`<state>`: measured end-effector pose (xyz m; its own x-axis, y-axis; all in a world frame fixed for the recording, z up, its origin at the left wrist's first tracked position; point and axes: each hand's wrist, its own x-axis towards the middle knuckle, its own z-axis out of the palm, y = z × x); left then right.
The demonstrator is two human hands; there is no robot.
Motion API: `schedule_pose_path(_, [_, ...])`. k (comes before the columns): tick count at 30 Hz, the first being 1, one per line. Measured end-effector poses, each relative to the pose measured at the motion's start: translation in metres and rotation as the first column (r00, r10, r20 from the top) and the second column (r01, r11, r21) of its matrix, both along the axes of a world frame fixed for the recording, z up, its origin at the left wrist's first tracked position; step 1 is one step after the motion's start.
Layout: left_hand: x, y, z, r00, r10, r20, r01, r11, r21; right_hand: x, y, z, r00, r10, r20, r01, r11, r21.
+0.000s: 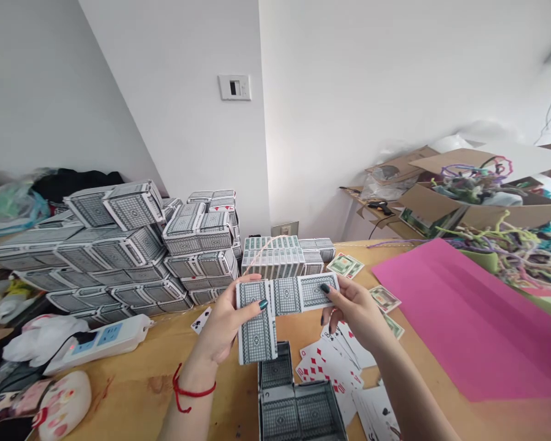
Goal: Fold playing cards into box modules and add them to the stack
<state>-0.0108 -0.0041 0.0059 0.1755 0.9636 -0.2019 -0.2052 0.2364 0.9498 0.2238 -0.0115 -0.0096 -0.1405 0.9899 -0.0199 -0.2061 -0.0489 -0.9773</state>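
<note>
My left hand and my right hand together hold up a strip of joined playing cards, backs patterned green and white. The left hand's fingers are closed on its left end, where one card hangs downward. On the right end, the thumb and fingers of my right hand pinch the card. Below the hands a box-like piece built from cards rests on the wooden table. Loose face-up cards lie beside it.
A big pile of card-built blocks fills the back left, with more blocks behind the hands. A white power strip lies at left. Pink paper covers the right; cardboard boxes with coloured cords stand behind it.
</note>
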Motion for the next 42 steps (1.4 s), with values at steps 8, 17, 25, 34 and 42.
schedule_pose_path(8, [0.007, 0.0, -0.004, 0.996, 0.031, -0.082, -0.023, 0.996, 0.089, -0.001, -0.001, -0.005, 0.992, 0.005, 0.123, -0.014, 0.997, 0.076])
schedule_pose_path(17, [0.019, -0.003, -0.007, 0.994, 0.111, -0.012, -0.109, 0.991, 0.073, 0.0, -0.007, 0.0, 0.976, -0.036, 0.214, 0.01, 0.993, 0.121])
schedule_pose_path(25, [0.019, -0.003, -0.013, 0.995, 0.099, -0.004, -0.097, 0.987, 0.132, 0.005, -0.005, 0.001, 0.984, 0.015, 0.179, -0.034, 0.994, 0.103])
schedule_pose_path(34, [0.019, -0.004, -0.009, 0.997, 0.072, -0.023, -0.07, 0.992, 0.105, 0.01, -0.006, -0.001, 0.981, 0.034, 0.19, -0.052, 0.995, 0.087])
schedule_pose_path(42, [0.017, -0.005, -0.003, 0.999, 0.026, 0.027, -0.029, 0.993, 0.114, 0.008, -0.003, -0.002, 0.989, 0.026, 0.147, -0.035, 0.997, 0.064])
